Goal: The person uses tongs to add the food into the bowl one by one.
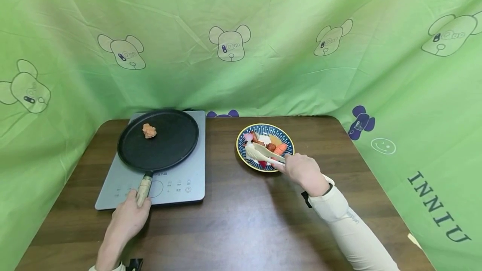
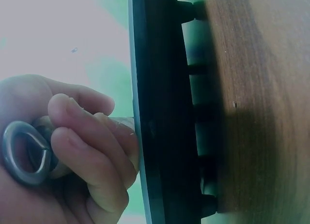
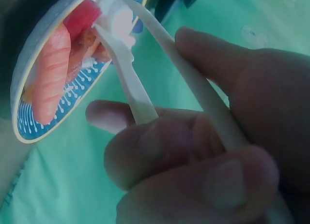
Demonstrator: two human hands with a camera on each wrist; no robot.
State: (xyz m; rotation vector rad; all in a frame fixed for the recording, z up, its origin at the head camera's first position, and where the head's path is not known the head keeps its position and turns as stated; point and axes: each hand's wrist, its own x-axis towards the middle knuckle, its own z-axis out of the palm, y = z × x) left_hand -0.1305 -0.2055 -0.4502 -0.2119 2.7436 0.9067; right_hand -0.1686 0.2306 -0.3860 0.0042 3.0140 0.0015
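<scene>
My left hand [image 1: 128, 217] grips the beige handle [image 1: 143, 191] of a round black frying pan [image 1: 169, 143]; in the left wrist view its fingers [image 2: 92, 161] curl round the handle beside a metal ring [image 2: 24, 156]. A small brown lump of food [image 1: 149, 131] lies in the pan's upper left. My right hand [image 1: 302, 170] holds cream tongs [image 1: 272, 159] over a blue patterned plate [image 1: 241, 154]. At the tongs' tips is a white, shrimp-like piece with a pink tail [image 1: 248, 136]. Also on the plate are an orange-pink ridged sausage [image 3: 51, 76] and a red piece [image 3: 82, 18].
The pan stands on a grey induction cooker [image 1: 188, 166] at the left of the brown wooden table [image 1: 229, 208]. Green cloth [image 1: 180, 70] with bear-head prints hangs behind and on both sides.
</scene>
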